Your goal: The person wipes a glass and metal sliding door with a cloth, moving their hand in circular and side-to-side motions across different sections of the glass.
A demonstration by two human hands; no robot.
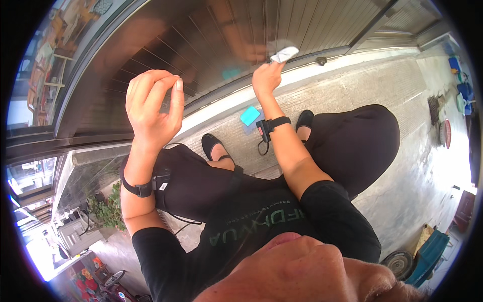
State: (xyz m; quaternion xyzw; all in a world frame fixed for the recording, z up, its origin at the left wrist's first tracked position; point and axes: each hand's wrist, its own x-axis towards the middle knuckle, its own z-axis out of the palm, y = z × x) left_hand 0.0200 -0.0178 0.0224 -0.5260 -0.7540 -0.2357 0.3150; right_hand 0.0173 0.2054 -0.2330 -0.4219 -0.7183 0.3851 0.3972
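Observation:
My right hand (267, 78) grips a white cloth (285, 54) and reaches to the lower part of a dark, glossy ribbed door panel (234, 34). The cloth is at the panel, just above the pale sill (302, 77); whether it presses on the surface I cannot tell. Raised in front of the same panel, my left hand (153, 104) has curled fingers, the thumb tip meeting the index finger, and nothing shows in it. A turquoise rectangular object (250, 116) lies on the concrete floor below my right hand, and the panel mirrors it.
A small dark lump (321, 60) sits on the sill. Left are a leafy plant (109, 205) and a boxy outdoor unit (77, 232). At right stand a red-rimmed basin (446, 134), a wheel (398, 264) and a teal container (428, 258). My knees flank the concrete floor (358, 88).

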